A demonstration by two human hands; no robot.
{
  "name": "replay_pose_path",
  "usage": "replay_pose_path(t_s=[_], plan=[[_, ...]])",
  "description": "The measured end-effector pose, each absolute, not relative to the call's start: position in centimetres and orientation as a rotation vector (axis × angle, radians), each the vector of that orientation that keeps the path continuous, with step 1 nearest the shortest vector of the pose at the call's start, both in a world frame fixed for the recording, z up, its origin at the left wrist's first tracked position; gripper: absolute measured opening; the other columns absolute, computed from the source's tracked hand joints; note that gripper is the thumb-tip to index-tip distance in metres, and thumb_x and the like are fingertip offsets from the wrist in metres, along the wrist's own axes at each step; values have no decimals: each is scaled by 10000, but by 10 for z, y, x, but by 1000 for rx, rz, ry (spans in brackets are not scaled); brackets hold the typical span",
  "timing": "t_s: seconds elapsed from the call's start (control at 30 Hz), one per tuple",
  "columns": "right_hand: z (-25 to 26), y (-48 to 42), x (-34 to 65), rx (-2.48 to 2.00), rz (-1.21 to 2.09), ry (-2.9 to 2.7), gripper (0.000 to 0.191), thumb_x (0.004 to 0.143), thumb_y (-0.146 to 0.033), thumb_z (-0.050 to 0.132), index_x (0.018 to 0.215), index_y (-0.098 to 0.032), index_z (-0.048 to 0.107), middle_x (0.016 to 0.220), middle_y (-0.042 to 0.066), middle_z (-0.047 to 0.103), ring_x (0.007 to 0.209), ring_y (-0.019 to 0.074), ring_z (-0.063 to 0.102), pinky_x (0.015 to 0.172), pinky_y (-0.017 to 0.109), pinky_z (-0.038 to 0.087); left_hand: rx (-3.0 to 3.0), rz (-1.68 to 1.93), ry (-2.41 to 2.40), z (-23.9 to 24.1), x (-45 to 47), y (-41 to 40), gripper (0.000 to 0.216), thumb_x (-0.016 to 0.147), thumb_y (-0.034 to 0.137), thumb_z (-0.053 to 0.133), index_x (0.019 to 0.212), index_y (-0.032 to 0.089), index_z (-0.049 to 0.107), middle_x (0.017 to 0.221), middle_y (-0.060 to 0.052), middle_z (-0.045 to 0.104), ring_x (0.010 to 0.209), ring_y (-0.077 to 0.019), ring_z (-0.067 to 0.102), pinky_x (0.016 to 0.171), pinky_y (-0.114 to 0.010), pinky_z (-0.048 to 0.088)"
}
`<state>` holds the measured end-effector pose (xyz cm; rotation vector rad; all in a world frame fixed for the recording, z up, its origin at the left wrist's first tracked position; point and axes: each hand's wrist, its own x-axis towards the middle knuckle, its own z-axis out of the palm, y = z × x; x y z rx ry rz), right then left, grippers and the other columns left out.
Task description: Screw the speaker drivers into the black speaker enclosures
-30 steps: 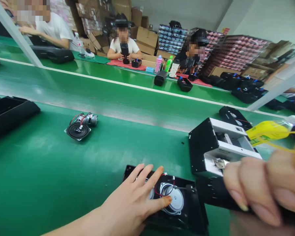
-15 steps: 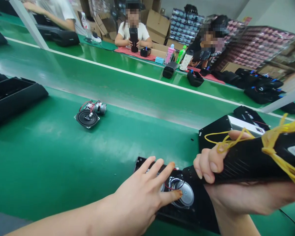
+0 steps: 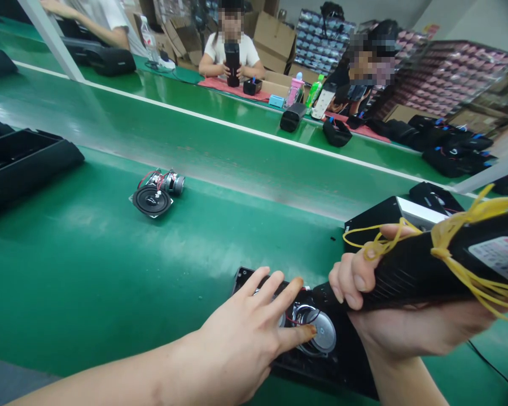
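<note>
My left hand (image 3: 248,332) lies flat with fingers spread on a black speaker panel (image 3: 317,361) on the green bench; its thumb touches a round silver speaker driver (image 3: 322,334) with red wires. My right hand (image 3: 389,316) is closed around a black power screwdriver (image 3: 427,265) wound with yellow cord (image 3: 469,265); the tool's tip points down at the driver. A black-and-white box (image 3: 385,217) stands just behind the tool.
A loose speaker driver with a small motor (image 3: 154,194) lies on the belt to the left. Black trays (image 3: 21,163) sit at the far left. Across the conveyor (image 3: 195,135), three other people sit with black speakers, bottles and cardboard boxes.
My right hand lowered the screwdriver from close to the camera down onto the panel beside my left thumb. The view shifted slightly; my left hand stayed on the panel.
</note>
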<state>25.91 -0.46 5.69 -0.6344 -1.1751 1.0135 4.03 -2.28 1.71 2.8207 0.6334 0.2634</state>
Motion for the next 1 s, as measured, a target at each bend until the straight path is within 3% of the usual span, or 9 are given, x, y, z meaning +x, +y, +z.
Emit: replay_pose_path(t_s=[0.13, 0.3, 0.5, 0.7, 0.87, 0.93, 1.0], plan=[[57, -6, 255, -627, 1039, -1172, 622, 941, -853, 582, 1187, -313, 768, 636, -48, 619, 402, 123, 506, 390, 237, 472, 2816, 263, 635, 21, 41, -21, 737, 914, 360, 757, 1598, 351, 484, 1748, -220, 316, 1532, -480, 441, 1246, -713, 354], [52, -11, 251, -656, 1117, -1153, 519, 884, -775, 747, 1121, -314, 777, 635, -45, 626, 394, 123, 481, 372, 231, 456, 2777, 187, 642, 27, 41, -19, 724, 913, 353, 763, 1589, 355, 505, 1743, -215, 334, 1533, -504, 438, 1237, -731, 363], [58, -14, 239, -649, 1140, -1139, 365, 948, -660, 739, 1046, -316, 813, 596, -26, 615, 383, 140, 471, 359, 235, 432, 2751, 132, 648, 25, 42, -20, 804, 877, 359, 801, 1614, 367, 481, 1767, -210, 295, 1576, -508, 392, 1268, -749, 318], [58, -11, 236, -591, 1211, -1138, 510, 907, -786, 716, 1058, -310, 818, 608, -32, 597, 398, 130, 459, 361, 223, 426, 2739, 99, 644, 20, 44, -18, 828, 869, 404, 819, 1617, 382, 464, 1762, -228, 301, 1596, -510, 365, 1259, -783, 305], [57, -12, 237, -626, 1218, -1054, 560, 807, -773, 837, 1102, -301, 777, 578, -39, 627, 384, 148, 476, 369, 240, 445, 2798, 158, 615, 5, 42, -19, 896, 835, 493, 868, 1617, 429, 436, 1767, -215, 304, 1585, -504, 381, 1223, -787, 360], [65, -15, 243, -618, 1147, -1019, 577, 797, -768, 852, 1130, -305, 765, 592, -46, 642, 379, 153, 491, 363, 250, 456, 2842, 186, 624, -2, 41, -20, 992, 758, 442, 931, 1614, 457, 432, 1767, -195, 325, 1549, -501, 431, 1201, -775, 398], [79, -21, 257, -591, 985, -1017, 536, 885, -768, 768, 1165, -310, 764, 619, -52, 645, 373, 143, 498, 360, 251, 462, 2904, 260, 694, -10, 39, -21, 1053, 701, 266, 940, 1603, 487, 444, 1770, -155, 348, 1531, -475, 455, 1207, -739, 407]])
